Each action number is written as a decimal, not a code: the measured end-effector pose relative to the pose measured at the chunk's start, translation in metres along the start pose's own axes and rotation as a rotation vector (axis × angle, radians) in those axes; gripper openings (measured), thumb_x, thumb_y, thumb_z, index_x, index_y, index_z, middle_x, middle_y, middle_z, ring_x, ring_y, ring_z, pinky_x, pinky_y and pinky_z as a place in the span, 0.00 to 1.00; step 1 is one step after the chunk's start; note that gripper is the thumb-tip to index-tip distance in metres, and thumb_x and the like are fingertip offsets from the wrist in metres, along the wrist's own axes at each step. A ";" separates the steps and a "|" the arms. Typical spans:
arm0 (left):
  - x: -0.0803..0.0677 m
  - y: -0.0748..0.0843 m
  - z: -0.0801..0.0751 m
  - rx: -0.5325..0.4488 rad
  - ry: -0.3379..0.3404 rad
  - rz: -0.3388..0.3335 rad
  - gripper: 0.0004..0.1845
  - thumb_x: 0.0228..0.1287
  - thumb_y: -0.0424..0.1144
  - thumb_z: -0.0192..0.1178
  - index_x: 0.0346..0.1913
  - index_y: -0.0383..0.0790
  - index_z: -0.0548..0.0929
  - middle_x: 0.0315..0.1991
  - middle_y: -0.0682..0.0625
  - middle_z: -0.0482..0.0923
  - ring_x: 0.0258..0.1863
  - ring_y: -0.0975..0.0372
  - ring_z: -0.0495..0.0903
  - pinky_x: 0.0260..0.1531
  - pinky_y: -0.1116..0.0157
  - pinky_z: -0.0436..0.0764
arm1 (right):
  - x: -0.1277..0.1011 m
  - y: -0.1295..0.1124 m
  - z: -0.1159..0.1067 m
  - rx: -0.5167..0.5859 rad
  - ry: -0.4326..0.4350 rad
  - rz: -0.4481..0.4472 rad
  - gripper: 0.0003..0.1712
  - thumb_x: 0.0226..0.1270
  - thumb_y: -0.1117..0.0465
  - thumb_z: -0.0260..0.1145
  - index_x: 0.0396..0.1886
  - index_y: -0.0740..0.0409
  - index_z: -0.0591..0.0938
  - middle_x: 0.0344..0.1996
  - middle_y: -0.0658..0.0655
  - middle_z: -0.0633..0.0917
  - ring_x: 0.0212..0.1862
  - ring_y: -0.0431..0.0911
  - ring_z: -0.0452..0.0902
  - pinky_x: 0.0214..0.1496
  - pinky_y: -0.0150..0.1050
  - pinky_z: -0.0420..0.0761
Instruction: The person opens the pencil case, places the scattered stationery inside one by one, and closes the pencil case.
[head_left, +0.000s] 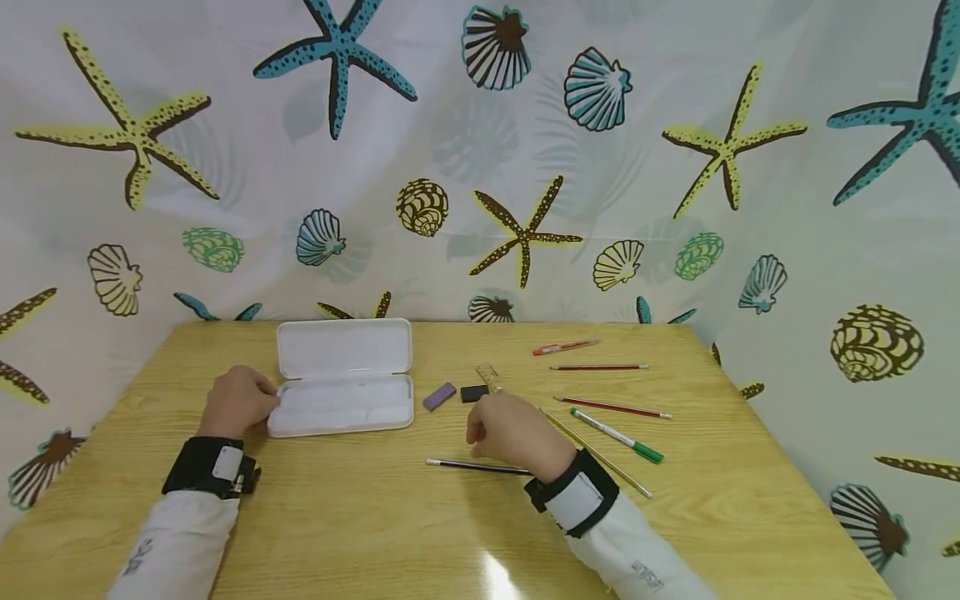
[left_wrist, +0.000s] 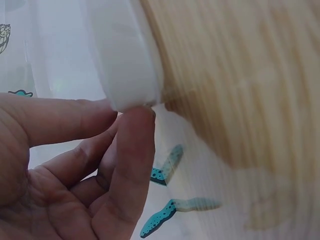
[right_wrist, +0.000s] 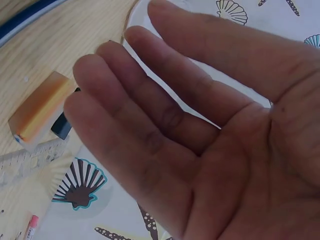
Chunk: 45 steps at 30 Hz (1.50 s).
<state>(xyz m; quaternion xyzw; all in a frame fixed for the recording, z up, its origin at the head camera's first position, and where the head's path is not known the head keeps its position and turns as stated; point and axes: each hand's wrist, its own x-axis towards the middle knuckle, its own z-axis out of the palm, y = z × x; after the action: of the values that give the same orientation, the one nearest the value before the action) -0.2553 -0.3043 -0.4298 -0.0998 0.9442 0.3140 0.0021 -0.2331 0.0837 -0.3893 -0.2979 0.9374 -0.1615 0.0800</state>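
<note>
An open white pencil case [head_left: 341, 392] lies on the wooden table [head_left: 360, 517]. My left hand [head_left: 255, 398] is at the case's left end. In the left wrist view its thumb and a fingertip [left_wrist: 137, 117] pinch the corner of the case [left_wrist: 127, 65]. My right hand [head_left: 483, 427] hovers low over the table with loosely bent fingers [right_wrist: 125, 75] and holds nothing. Just beyond it lie a purple eraser [head_left: 438, 396], a small black block [head_left: 474, 393] and a clear ruler [head_left: 487, 377]. A dark pencil [head_left: 468, 464] lies right under the hand.
Right of my right hand lie a green-capped pen [head_left: 617, 436], a long thin pencil [head_left: 600, 457], two red pencils [head_left: 611, 407] [head_left: 598, 367] and an orange pen [head_left: 564, 347]. A sea-print curtain [head_left: 480, 167] closes the table's far and side edges.
</note>
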 end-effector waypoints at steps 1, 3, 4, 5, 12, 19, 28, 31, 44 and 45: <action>0.000 0.000 0.000 -0.004 -0.002 -0.001 0.12 0.64 0.31 0.63 0.41 0.21 0.86 0.32 0.35 0.82 0.25 0.53 0.79 0.23 0.62 0.76 | 0.000 0.000 0.000 -0.006 -0.002 -0.003 0.06 0.55 0.66 0.81 0.29 0.56 0.89 0.26 0.47 0.84 0.32 0.41 0.79 0.37 0.39 0.80; 0.000 0.001 0.000 -0.011 -0.005 -0.001 0.11 0.64 0.31 0.63 0.41 0.21 0.86 0.31 0.36 0.82 0.25 0.53 0.79 0.22 0.62 0.76 | 0.000 0.000 0.001 -0.016 -0.010 -0.005 0.06 0.55 0.66 0.81 0.29 0.56 0.89 0.26 0.47 0.83 0.31 0.41 0.78 0.37 0.39 0.79; 0.000 0.002 0.000 -0.012 -0.005 0.000 0.11 0.64 0.31 0.63 0.40 0.21 0.86 0.31 0.36 0.82 0.24 0.53 0.79 0.22 0.62 0.76 | -0.001 -0.001 0.001 -0.019 -0.016 -0.006 0.07 0.55 0.66 0.81 0.29 0.56 0.88 0.26 0.47 0.82 0.31 0.41 0.77 0.36 0.39 0.79; 0.000 0.002 -0.001 -0.012 -0.004 0.000 0.11 0.63 0.31 0.63 0.40 0.21 0.86 0.31 0.36 0.82 0.24 0.53 0.79 0.22 0.62 0.76 | -0.001 -0.001 0.001 -0.023 -0.021 -0.006 0.07 0.55 0.66 0.81 0.29 0.56 0.88 0.26 0.47 0.82 0.31 0.41 0.76 0.36 0.39 0.79; 0.001 0.000 0.000 -0.018 -0.004 -0.004 0.12 0.64 0.31 0.63 0.42 0.21 0.85 0.34 0.34 0.83 0.25 0.53 0.79 0.23 0.62 0.77 | 0.001 -0.002 0.000 -0.048 -0.020 0.013 0.08 0.54 0.65 0.82 0.32 0.57 0.89 0.25 0.47 0.80 0.31 0.41 0.75 0.35 0.39 0.78; 0.003 -0.002 -0.001 -0.014 -0.015 -0.011 0.13 0.64 0.32 0.63 0.43 0.20 0.85 0.36 0.32 0.83 0.25 0.54 0.80 0.23 0.62 0.78 | 0.003 0.000 0.004 -0.093 -0.001 -0.023 0.08 0.54 0.68 0.80 0.31 0.57 0.88 0.26 0.47 0.79 0.30 0.41 0.74 0.34 0.38 0.77; 0.002 -0.002 -0.001 -0.012 -0.020 -0.012 0.13 0.64 0.32 0.63 0.43 0.20 0.85 0.35 0.33 0.83 0.25 0.54 0.80 0.24 0.62 0.77 | 0.004 0.001 0.009 -0.112 -0.003 -0.011 0.07 0.53 0.69 0.78 0.30 0.56 0.88 0.26 0.46 0.80 0.29 0.40 0.73 0.32 0.38 0.77; 0.001 -0.001 -0.001 -0.014 -0.020 -0.014 0.14 0.64 0.32 0.63 0.44 0.20 0.85 0.35 0.33 0.83 0.25 0.54 0.80 0.24 0.62 0.77 | 0.003 0.000 0.009 -0.120 -0.009 -0.012 0.06 0.54 0.68 0.78 0.30 0.56 0.88 0.25 0.46 0.80 0.29 0.40 0.73 0.32 0.38 0.77; 0.001 -0.001 -0.002 -0.008 -0.012 0.001 0.14 0.64 0.32 0.63 0.43 0.20 0.85 0.35 0.32 0.83 0.25 0.54 0.81 0.23 0.62 0.77 | 0.001 -0.006 0.012 -0.130 -0.008 -0.006 0.10 0.52 0.72 0.77 0.24 0.54 0.86 0.24 0.46 0.81 0.27 0.39 0.73 0.30 0.37 0.76; 0.001 -0.001 -0.002 -0.008 -0.011 0.002 0.14 0.64 0.32 0.64 0.43 0.20 0.85 0.35 0.32 0.84 0.25 0.54 0.81 0.23 0.62 0.77 | 0.001 -0.006 0.014 -0.128 -0.008 -0.006 0.11 0.51 0.74 0.75 0.22 0.54 0.85 0.23 0.46 0.80 0.27 0.39 0.72 0.29 0.37 0.76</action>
<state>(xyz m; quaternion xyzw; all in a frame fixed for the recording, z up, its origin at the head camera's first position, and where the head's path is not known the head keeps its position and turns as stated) -0.2556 -0.3065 -0.4289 -0.0971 0.9430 0.3182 0.0064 -0.2274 0.0753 -0.4001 -0.3057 0.9446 -0.1002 0.0642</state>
